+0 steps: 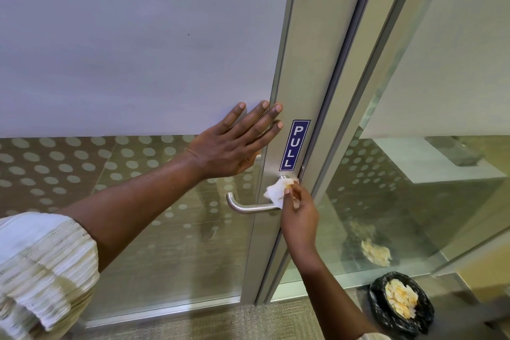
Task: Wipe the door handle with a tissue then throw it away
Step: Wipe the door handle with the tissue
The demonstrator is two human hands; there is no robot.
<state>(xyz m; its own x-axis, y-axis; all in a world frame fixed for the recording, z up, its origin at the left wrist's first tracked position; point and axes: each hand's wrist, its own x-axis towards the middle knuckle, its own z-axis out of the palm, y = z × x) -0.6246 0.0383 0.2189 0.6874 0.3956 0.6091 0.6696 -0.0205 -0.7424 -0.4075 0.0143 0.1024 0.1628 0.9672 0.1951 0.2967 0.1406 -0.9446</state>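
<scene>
A pale ribbed sleeve (41,265) is seen nearest the camera at about 8 o'clock in the view, and from it a bare forearm runs up toward the centre. At about 5 o'clock, low on the floor, a bin lined with a black bag (401,309) is seen, with crumpled pale tissues lying in its open top; it stands just beside the glass side panel (414,174), in which a reflection of it is shown. Further in, the right hand (300,218) is raised from the lower edge, its fingertips pressed together in a pinch on a white tissue (277,192). The tissue is held against the door handle (249,205) at the handle's right end, where the lever meets its round mount on the metal door frame (303,63); the bare steel lever extends from the tissue toward 9 o'clock and curves upward at its tip. From the tissue toward 12 o'clock, a blue sign (294,145) reading PULL is fixed upright on the frame. At 10 o'clock from the handle, the left hand (234,143) is laid flat with fingers spread, the palm on the frosted door glass (138,50) and the fingertips reaching onto the frame just beside the sign.
</scene>
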